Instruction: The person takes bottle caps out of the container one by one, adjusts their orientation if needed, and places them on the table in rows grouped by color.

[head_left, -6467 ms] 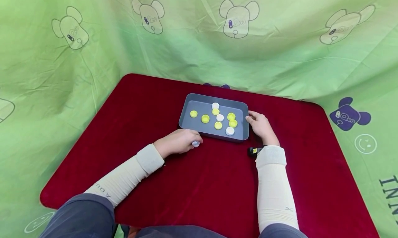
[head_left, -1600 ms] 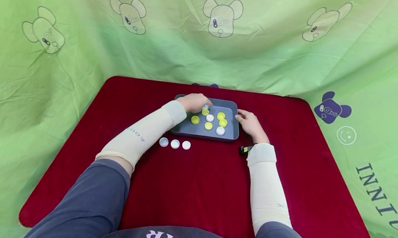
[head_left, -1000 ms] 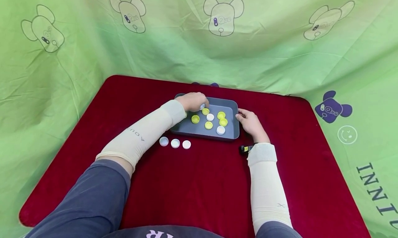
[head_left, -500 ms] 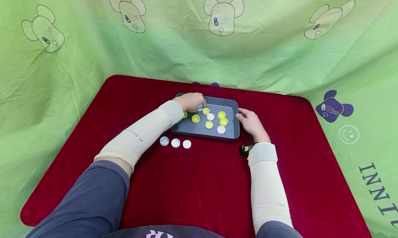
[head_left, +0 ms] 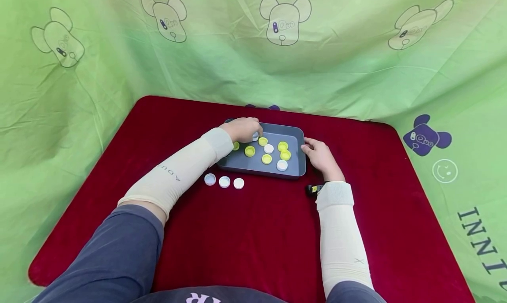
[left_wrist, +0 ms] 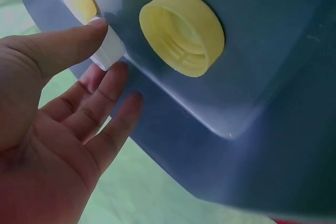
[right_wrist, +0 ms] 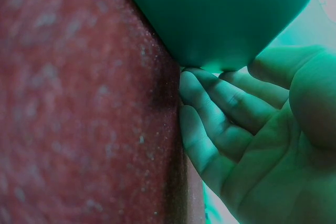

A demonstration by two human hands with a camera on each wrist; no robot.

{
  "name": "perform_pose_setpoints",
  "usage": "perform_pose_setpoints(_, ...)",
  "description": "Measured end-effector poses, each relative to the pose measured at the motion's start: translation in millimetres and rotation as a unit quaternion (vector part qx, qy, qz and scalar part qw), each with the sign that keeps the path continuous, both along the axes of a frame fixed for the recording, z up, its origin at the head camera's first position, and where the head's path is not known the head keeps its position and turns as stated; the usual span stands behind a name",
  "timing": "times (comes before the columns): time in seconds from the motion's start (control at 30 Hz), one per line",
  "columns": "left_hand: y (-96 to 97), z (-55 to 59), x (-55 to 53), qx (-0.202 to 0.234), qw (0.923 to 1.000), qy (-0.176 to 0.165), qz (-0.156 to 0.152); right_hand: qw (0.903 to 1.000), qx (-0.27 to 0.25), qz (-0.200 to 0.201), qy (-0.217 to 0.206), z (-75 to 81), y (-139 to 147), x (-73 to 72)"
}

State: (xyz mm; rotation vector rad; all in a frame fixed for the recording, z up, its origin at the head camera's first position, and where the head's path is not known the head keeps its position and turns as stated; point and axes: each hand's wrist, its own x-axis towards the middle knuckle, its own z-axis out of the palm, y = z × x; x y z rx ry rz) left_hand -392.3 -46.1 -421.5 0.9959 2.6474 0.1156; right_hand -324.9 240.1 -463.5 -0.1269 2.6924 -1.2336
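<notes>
My left hand reaches into the back left of a dark grey tray. It pinches a white bottle cap between thumb and fingers, and the cap stands on its edge against the tray floor. Close by lies a yellow bottle cap, hollow side up. Several more yellow caps and white caps are spread over the tray floor. My right hand holds the tray's right side, thumb at the rim; in the right wrist view its fingers touch the outer wall low down.
Three white caps lie in a row on the red cloth-covered table, just in front of the tray. A black device sits at the right wrist. Green printed cloth hangs behind and beside the table.
My left hand has gone from the tray's front edge into the tray and drawn the white cap slightly left, away from a yellow one. The right hand keeps its hold on the tray.
</notes>
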Motion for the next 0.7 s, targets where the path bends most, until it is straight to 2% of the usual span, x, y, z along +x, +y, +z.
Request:
perform_pose_setpoints(0.17,-0.4,1.0,0.8,0.005,1.0000,-0.002,0.000,1.0000,0.002,0.001,0.000,0.9,0.3,0.4)
perform_pose_setpoints(0.43,-1.4,2.9,1.3,0.021,0.9993,0.028,-0.014,1.0000,-0.001,0.002,-0.001,2.1,0.4,0.5)
perform_pose_setpoints(0.7,-2.0,8.5,9.8,0.015,0.9991,0.035,-0.020,1.0000,-0.002,0.002,0.001,0.9,-0.3,0.2)
